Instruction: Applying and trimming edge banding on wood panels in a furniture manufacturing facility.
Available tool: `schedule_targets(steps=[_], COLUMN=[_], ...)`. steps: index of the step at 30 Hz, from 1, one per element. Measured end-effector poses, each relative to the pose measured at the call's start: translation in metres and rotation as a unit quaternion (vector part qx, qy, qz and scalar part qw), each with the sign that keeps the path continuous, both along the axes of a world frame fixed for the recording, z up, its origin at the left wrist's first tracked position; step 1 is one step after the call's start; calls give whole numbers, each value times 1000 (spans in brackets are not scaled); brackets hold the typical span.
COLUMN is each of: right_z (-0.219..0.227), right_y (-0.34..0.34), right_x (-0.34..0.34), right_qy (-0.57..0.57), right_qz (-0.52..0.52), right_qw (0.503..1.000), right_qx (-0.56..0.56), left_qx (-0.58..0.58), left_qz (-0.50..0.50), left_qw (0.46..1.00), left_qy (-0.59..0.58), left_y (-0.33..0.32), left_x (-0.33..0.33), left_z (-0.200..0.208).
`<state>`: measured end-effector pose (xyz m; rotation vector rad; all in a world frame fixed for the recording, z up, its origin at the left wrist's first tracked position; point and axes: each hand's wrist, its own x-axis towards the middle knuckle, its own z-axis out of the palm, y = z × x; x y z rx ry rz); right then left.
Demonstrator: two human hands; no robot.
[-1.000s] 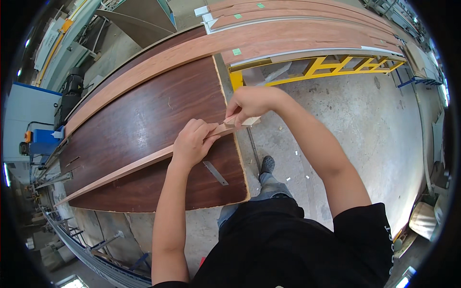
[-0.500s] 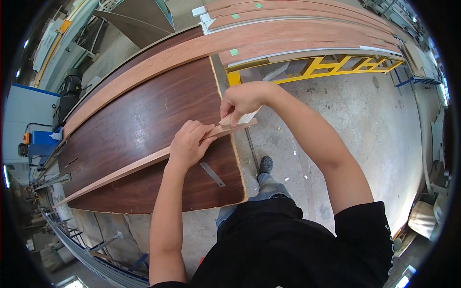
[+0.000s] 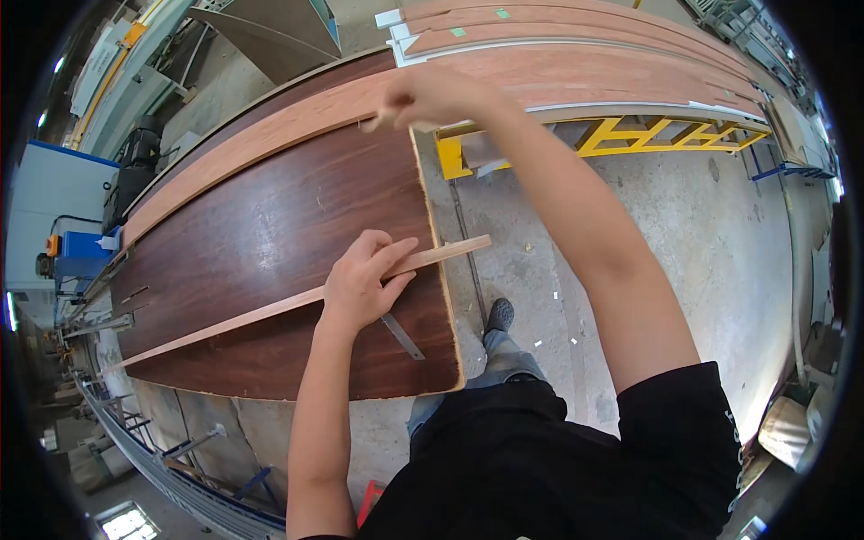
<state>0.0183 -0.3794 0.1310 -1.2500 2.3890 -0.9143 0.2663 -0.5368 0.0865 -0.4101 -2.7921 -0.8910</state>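
Head view: the left hand (image 3: 358,279) is closed across a narrow wooden strip (image 3: 445,251), thumb on its near side. The strip lies on a dark board (image 3: 270,216), one end overhanging the pale right edge. The blurred right hand (image 3: 436,94) is raised near a wide plank (image 3: 261,139); its grip cannot be told. Concrete floor (image 3: 666,270) extends rightward beyond that edge.

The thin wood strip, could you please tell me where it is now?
In the head view, the strip lies along the dark tabletop under the left hand, its right end jutting past the tabletop's right edge.
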Motion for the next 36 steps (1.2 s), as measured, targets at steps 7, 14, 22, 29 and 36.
schedule_targets(steps=[7, 14, 22, 29, 36], right_z=[-12, -115, -126, -114, -97], right_y=[78, 128, 83, 68, 78], right_x=[70, 193, 254, 252, 267], right_qy=[-148, -448, -478, -614, -586], right_qz=[-55, -77, -111, -81, -68], right_qw=[975, 881, 860, 731, 742], right_qx=[-158, -131, -141, -287, -317], left_qx=[-97, -173, -87, 9, 216], left_qz=[-108, -154, -128, 19, 170], left_qw=[989, 971, 988, 998, 955], left_qy=[37, 65, 7, 62, -114], left_y=[-3, -3, -6, -5, 33], left_x=[-13, -13, -11, -3, 78], left_z=[-1, -2, -7, 2, 12])
